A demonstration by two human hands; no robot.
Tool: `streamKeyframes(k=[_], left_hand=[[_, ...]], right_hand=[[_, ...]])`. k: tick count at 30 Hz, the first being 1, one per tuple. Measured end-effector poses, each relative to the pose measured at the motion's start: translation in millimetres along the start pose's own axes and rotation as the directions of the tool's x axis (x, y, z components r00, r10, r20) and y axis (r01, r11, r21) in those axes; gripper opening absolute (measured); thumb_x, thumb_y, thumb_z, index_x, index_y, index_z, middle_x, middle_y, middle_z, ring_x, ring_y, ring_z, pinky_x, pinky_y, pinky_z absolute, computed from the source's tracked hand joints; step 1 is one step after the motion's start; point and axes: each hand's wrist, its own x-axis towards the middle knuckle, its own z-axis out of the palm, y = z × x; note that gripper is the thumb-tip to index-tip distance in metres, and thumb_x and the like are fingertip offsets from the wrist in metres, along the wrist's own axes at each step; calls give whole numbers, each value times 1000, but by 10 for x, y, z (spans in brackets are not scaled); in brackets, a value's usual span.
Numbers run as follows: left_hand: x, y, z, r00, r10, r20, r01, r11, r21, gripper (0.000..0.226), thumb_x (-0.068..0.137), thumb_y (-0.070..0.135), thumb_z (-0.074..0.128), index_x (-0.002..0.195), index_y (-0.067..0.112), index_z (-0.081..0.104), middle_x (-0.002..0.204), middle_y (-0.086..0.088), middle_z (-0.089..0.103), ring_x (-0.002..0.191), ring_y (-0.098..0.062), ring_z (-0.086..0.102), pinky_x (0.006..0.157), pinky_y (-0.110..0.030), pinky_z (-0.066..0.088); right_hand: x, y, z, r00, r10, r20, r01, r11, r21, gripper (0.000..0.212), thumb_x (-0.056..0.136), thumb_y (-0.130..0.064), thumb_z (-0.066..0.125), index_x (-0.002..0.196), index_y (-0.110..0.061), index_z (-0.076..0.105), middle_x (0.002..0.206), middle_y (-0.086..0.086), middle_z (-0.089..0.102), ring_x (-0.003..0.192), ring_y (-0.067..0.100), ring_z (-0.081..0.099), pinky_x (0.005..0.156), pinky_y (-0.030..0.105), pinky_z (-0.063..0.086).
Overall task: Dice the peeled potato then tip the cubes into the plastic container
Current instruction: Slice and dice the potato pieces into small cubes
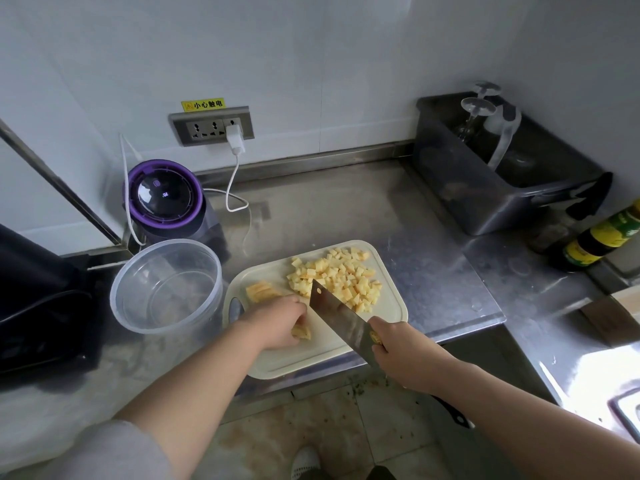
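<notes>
Yellow cubes (337,277), cream board (388,299), purple appliance (162,199)

The left hand (277,322) holds a potato piece (301,332); the right hand (398,355) grips the cleaver (341,318).

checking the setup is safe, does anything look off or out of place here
The cutting board sits askew at the front edge of the counter, its near corner seemingly overhanging. Small scraps litter the floor below.

Both bare forearms reach forward. The left hand (280,320) lies palm down, fingers curled round a small pale-yellow potato piece (302,332). The right hand (398,355) grips the handle of a broad steel cleaver (337,315).
</notes>
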Motion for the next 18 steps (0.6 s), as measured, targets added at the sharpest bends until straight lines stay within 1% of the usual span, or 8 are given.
streamKeyframes(k=[4,9,11,13,14,15,16,18], left_hand=[[1,93,56,999,-26,-42,29,996,83,27,84,25,60,110,18,54,112,0,55,97,-21,56,72,-29,46],[-45,155,140,969,-198,-149,199,980,-9,31,86,28,59,113,12,57,104,-2,61,90,-21,59,67,-26,42],[-104,158,176,931,-315,-185,315,949,-34,30,88,31,56,112,13,57,98,-1,63,90,-21,61,76,-29,43],[-143,128,243,890,-406,-205,402,913,-64,28,87,34,54,108,16,57,85,2,61,87,-21,62,103,-39,37],[-163,126,268,876,-437,-206,426,900,-96,29,87,36,55,108,17,56,81,3,59,85,-21,62,106,-41,35],[-181,139,283,864,-463,-198,443,886,-138,32,87,37,55,111,16,55,81,3,57,82,-20,61,98,-37,42],[-197,165,287,856,-484,-183,453,872,-187,36,88,38,54,115,15,53,83,3,55,79,-19,58,82,-32,47],[-198,224,292,837,-525,-153,463,830,-311,37,91,39,51,117,14,53,84,4,52,76,-16,52,62,-27,41]], right_hand=[[19,-14,12,1000,13,4,-13,1000,3,26,102,-20,35,126,-18,42,92,5,60,83,22,67,61,28,46],[15,-40,18,1000,5,8,-5,1000,1,28,102,-21,36,130,-20,39,90,1,58,75,16,63,59,25,47],[8,-57,25,1000,2,4,-2,1000,-1,26,102,-21,36,128,-20,40,89,0,57,73,15,61,59,26,46],[-6,-81,33,1000,-2,-8,2,1000,-6,23,102,-20,35,124,-18,42,87,1,57,72,15,60,59,28,46],[-13,-95,41,1000,-6,-15,6,1000,-7,22,101,-19,35,122,-17,42,85,1,56,71,16,59,59,29,45],[-21,-106,52,1000,-8,-18,8,1000,-9,21,101,-18,35,121,-15,42,83,1,55,69,15,57,58,29,44],[-31,-121,63,1000,-13,-19,13,1000,-12,20,101,-17,35,120,-15,43,81,1,53,67,14,55,58,28,43],[-54,-150,94,1000,-26,-16,26,999,-19,19,101,-17,36,120,-15,42,79,-1,51,64,13,52,56,26,41]])
